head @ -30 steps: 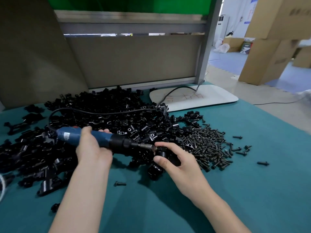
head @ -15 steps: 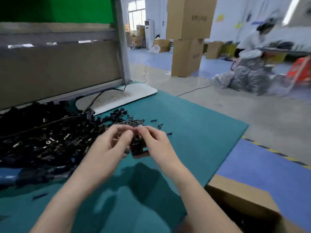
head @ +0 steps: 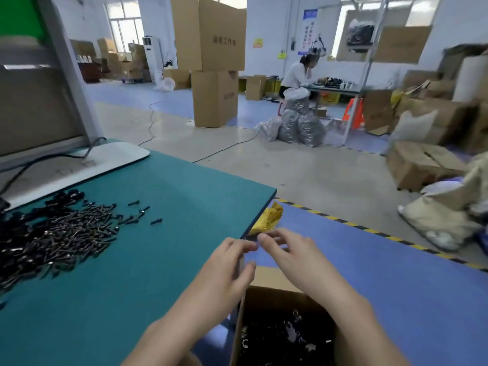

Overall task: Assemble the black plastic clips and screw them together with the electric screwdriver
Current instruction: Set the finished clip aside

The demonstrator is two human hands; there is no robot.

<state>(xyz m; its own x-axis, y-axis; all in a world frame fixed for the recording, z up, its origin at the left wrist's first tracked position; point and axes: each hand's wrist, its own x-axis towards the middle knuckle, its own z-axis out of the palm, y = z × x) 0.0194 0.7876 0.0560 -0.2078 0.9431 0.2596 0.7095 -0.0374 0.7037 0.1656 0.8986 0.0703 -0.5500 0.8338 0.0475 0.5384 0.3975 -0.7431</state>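
Both hands are hovering over the table (head: 163, 262) edge, above an open box (head: 272, 280) on the floor. The left hand (head: 227, 262) is holding nothing, its fingers loosely straight and thumb apart. The right hand (head: 293, 256) is also holding nothing, its fingers spread and slightly blurred, their tips nearly meeting the left's. Black parts (head: 280, 336) are lying inside the box. The clips (head: 63, 196) are lying at the table's far left, touching the screws (head: 66, 233) piled beside them. 1 yellow bag (head: 267, 219) is sitting just past the table's corner.
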